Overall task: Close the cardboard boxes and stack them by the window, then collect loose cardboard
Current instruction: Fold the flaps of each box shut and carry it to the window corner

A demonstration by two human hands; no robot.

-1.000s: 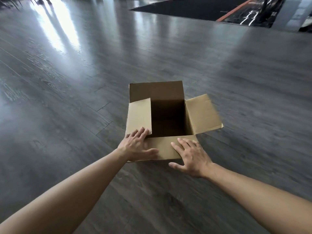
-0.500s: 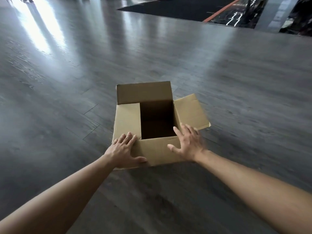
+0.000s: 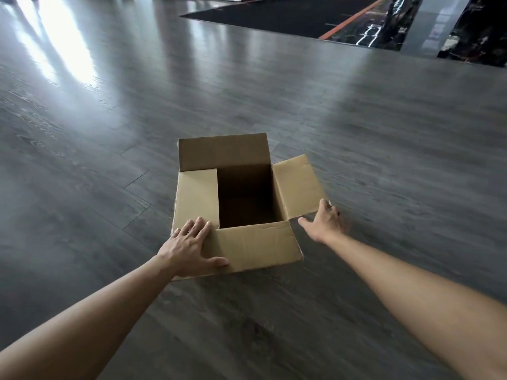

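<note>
Grey floor (image 3: 109, 187): left hand (image 3: 189, 248) flat on box (image 3: 255, 242); right hand (image 3: 326, 223) spread at flap (image 3: 297, 187).

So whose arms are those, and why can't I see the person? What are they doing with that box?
The camera sits on the person's head and looks forward and down, so you see only their two bare arms reaching out, not the rest of them. There is just this one view.

A cardboard box stands on a dark wooden floor. It is open on top, and the part of its inside that shows is dark and bare. The left hand lies flat on the near corner, across the left flap and the near flap. The right hand reaches to the outer edge of the right flap, which sticks out sideways; its fingers are hidden there, so I can't tell if it grips yet. Probably it will fold that flap shut.
</note>
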